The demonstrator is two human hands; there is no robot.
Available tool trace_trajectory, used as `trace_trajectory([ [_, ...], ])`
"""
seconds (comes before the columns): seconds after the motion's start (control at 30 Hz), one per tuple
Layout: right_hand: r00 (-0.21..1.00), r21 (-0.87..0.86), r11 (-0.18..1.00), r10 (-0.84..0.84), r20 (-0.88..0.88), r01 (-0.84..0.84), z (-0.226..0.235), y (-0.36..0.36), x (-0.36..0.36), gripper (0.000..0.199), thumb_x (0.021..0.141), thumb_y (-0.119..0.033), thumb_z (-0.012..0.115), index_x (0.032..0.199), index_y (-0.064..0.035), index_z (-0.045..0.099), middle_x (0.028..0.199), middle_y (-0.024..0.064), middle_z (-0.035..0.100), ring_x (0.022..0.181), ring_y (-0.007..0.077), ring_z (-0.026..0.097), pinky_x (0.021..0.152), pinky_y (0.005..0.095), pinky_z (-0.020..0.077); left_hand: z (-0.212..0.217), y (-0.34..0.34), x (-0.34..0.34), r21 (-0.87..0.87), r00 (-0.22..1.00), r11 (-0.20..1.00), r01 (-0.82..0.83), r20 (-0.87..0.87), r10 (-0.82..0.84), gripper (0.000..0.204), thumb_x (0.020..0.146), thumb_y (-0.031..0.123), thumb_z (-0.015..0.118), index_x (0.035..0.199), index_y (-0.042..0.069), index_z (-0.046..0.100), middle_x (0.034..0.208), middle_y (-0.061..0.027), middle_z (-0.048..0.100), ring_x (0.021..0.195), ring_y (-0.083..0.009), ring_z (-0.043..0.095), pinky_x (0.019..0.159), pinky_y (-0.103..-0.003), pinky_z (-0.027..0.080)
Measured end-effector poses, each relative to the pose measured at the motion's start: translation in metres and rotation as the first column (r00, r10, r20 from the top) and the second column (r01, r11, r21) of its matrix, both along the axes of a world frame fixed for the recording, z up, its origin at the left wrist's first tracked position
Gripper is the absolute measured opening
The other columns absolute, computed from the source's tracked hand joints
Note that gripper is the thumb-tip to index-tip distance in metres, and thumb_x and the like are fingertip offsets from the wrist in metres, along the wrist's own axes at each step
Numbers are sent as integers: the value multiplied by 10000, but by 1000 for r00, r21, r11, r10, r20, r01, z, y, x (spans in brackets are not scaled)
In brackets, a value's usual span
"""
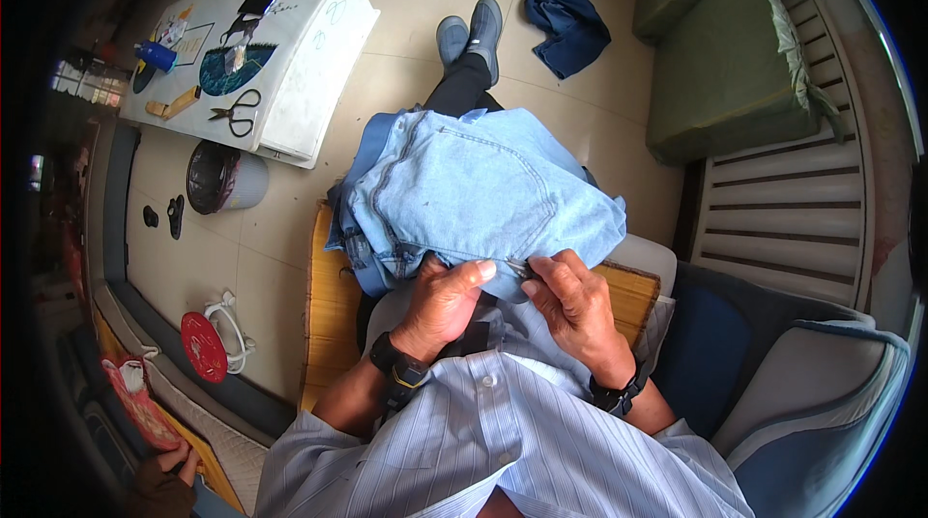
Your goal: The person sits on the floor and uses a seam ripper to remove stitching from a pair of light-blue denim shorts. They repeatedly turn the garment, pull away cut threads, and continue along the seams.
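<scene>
Across my lap lies a light-blue denim garment point(474, 185) with a curved line of stitching and a thick, dark-edged seam on its left side. My left hand point(442, 303) is closed on its near edge, the thumb laid on top and the fingers partly hidden behind the cloth. Just to the right, my right hand point(578, 310) pinches a small greyish metal tool point(519, 268). Its tip meets the denim between my two hands, and its exact kind is too small to make out.
At the far left, a white table point(333, 30) bears black-handled scissors point(237, 113) and a blue bottle point(156, 56). Below it stands a lined waste bin point(242, 180). Dark-blue trousers point(568, 15) lie on the floor. Another person's hand point(179, 460) shows at lower left.
</scene>
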State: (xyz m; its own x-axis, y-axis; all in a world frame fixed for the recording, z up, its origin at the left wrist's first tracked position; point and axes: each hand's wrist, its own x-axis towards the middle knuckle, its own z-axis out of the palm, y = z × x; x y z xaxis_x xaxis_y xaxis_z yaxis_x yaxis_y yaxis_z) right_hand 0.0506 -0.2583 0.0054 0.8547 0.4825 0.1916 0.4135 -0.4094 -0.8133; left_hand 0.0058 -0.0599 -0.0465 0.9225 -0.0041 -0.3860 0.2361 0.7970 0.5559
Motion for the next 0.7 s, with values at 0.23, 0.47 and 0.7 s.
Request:
trace_trajectory([
  [0.23,1000,10,1000,-3,5,3,-2,1,-1,238,891,4,786,1109,5,691,850,127,619,677,279,619,607,367,489,-3,2,-1,-2,1000,1000,17,-6,-17,642,870,-2,713,1485,46,536,1405,-87,632,1317,-252,588,1176,-463,423],
  [0.47,992,94,996,-1,-123,12,-3,-2,-1,187,918,-30,780,1080,11,697,842,124,619,692,267,626,629,358,492,-5,1,-1,-4,1000,1000,20,20,-20,635,883,6,705,1492,47,528,1430,-86,616,1348,-252,564,1186,-476,410],
  [0.7,950,175,978,-56,-308,114,-4,-9,2,176,967,-99,766,1078,24,706,865,102,647,760,197,620,707,313,487,-2,0,1,-36,998,999,41,38,-39,633,898,11,694,1503,61,514,1442,-83,604,1362,-253,552,1197,-487,395],
])
